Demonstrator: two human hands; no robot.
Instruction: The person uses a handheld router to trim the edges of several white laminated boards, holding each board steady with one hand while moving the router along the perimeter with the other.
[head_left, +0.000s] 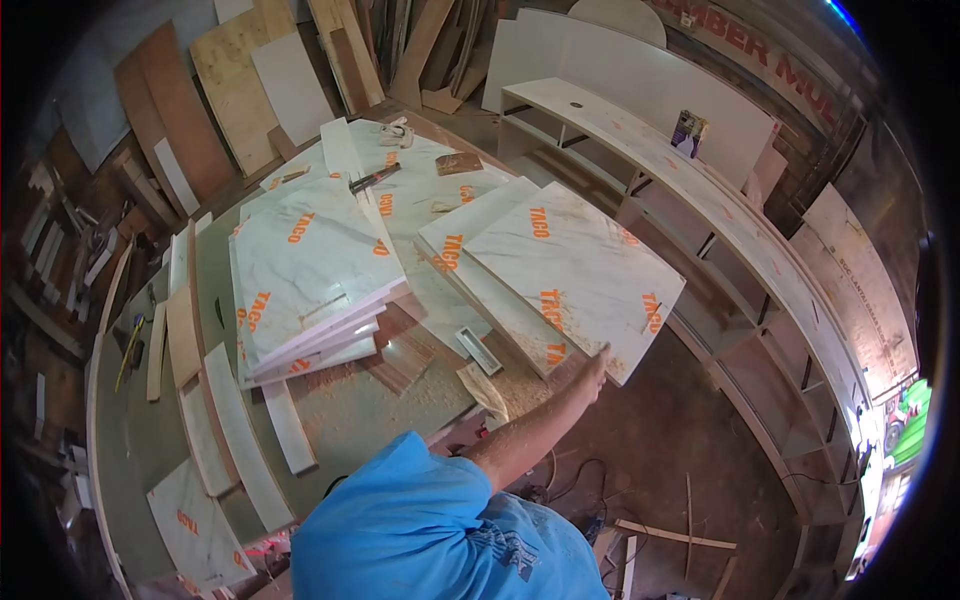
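Observation:
My left arm, in a blue sleeve, reaches across to the right. My left hand [597, 374] grips the near edge of a white marble-patterned panel [580, 270] with orange print and sawdust on it; some of its fingers are hidden. The panel overhangs the table's right side and lies partly over a similar panel [480, 285]. To the left of these rests a stack of marble-patterned panels [310, 265]. Closer to my forearm are a small metal-framed rectangular piece [478, 352] and a crumpled tan scrap [483, 393]. My right hand is out of view.
A long white shelf unit [700, 185] curves along the right, with a small box [688, 133] on top. Strips [245, 440] and a yellow tape measure [128, 350] lie on the left. Boards [240, 90] lean at the back. Cables [590, 475] and offcuts [675, 535] lie on the floor.

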